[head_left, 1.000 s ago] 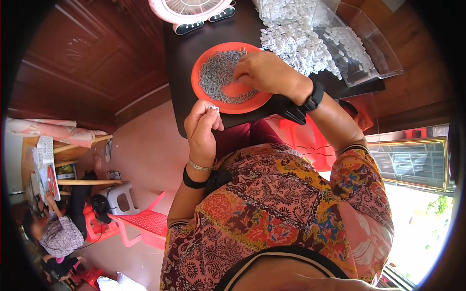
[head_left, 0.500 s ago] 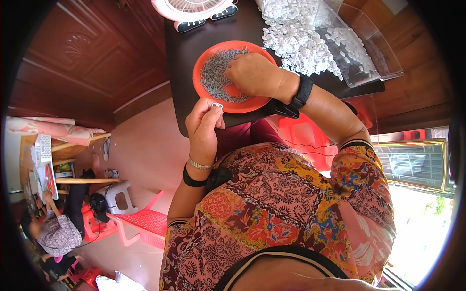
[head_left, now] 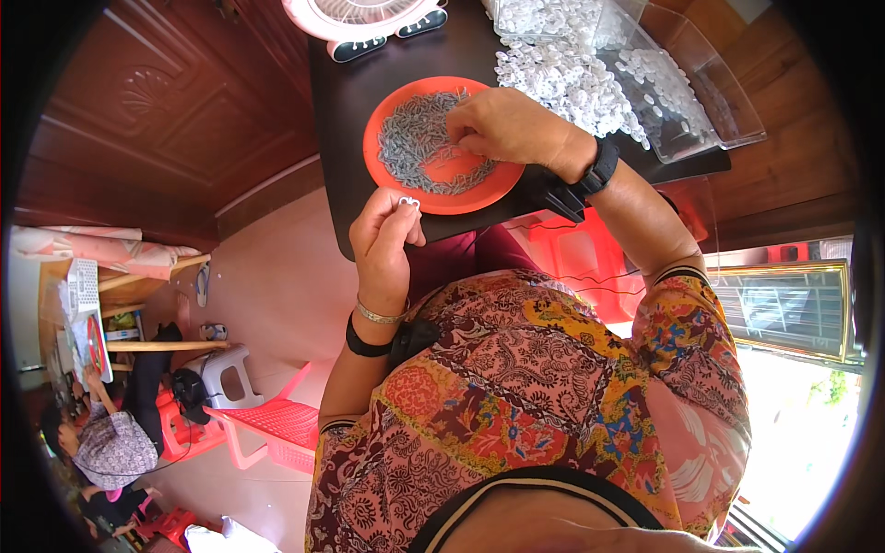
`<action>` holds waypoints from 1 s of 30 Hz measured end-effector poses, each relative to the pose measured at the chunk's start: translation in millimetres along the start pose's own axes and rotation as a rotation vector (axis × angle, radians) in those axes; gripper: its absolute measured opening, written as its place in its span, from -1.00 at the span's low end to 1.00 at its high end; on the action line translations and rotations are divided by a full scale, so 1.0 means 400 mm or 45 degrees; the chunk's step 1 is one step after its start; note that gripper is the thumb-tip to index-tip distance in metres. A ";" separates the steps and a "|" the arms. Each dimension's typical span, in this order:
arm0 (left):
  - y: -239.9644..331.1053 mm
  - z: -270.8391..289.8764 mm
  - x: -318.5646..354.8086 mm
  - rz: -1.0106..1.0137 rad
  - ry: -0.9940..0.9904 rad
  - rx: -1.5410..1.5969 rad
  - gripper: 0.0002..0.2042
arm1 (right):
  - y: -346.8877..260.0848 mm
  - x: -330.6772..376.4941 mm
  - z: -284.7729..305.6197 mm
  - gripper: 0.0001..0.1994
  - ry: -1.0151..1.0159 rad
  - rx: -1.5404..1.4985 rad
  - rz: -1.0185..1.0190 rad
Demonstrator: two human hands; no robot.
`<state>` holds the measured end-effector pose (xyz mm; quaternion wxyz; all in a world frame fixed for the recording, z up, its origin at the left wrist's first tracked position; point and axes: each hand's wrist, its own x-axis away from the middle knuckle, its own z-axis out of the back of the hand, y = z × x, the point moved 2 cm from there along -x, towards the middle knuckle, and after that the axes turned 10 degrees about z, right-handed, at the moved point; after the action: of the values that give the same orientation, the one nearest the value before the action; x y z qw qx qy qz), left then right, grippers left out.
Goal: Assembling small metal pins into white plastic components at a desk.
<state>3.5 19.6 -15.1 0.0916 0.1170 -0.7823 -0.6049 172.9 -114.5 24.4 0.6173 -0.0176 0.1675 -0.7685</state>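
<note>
A dark wooden panel [head_left: 184, 120] with a carved fan-shaped motif fills the upper left of the room, above a pinkish floor [head_left: 267, 249]. At the lower left, a co-worker in a patterned top [head_left: 115, 450] sits near a grey stool [head_left: 224, 380] and a red plastic chair [head_left: 272, 429]; to the right, a gold-edged frame [head_left: 782, 311] stands beside a bright opening. On the black table [head_left: 346, 101], a pink fan [head_left: 361, 20] with feet shaped like dark shoes stands beyond the plate, near it but apart. The wearer's right hand [head_left: 512, 131] reaches across the plate's right side and hides part of what lies there.

The round orange plate [head_left: 498, 195] holds a loose layer of small grey pieces [head_left: 404, 143], with a bare patch near its middle. Just beyond the right hand, a heap of small white pieces [head_left: 562, 88] spreads over the table and up against a clear plastic bin [head_left: 737, 129], which has more of them inside.

The left hand [head_left: 385, 230], at the plate's near edge, pinches a small white part [head_left: 409, 203] between thumb and forefinger. The right hand's fingers are bunched low over the grey pieces; whether they grasp one cannot be told.
</note>
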 end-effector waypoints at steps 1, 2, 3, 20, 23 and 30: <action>-0.001 0.001 0.000 0.002 -0.001 0.002 -0.85 | -0.007 -0.005 -0.002 -0.90 0.012 0.013 0.036; -0.001 0.000 0.000 0.005 -0.010 0.004 -0.85 | -0.006 -0.008 -0.007 -0.90 0.013 0.014 0.031; -0.001 -0.002 0.000 0.006 -0.015 0.004 -0.85 | -0.008 -0.011 -0.017 -0.90 0.033 0.029 0.133; -0.001 0.002 0.006 0.012 0.007 0.012 -0.86 | -0.062 -0.042 -0.058 -0.86 -0.043 0.208 0.177; -0.001 0.002 0.001 0.022 -0.010 -0.035 -0.87 | -0.034 -0.011 -0.042 -0.88 0.158 -0.062 0.132; -0.001 -0.023 -0.011 0.018 -0.034 -0.021 -0.85 | -0.069 0.048 -0.020 -0.87 0.528 -0.969 -0.179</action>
<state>10.3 12.4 -13.1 0.0864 0.1028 -0.7793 -0.6121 140.3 -126.0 21.3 0.4664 -0.1007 0.5575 -0.6794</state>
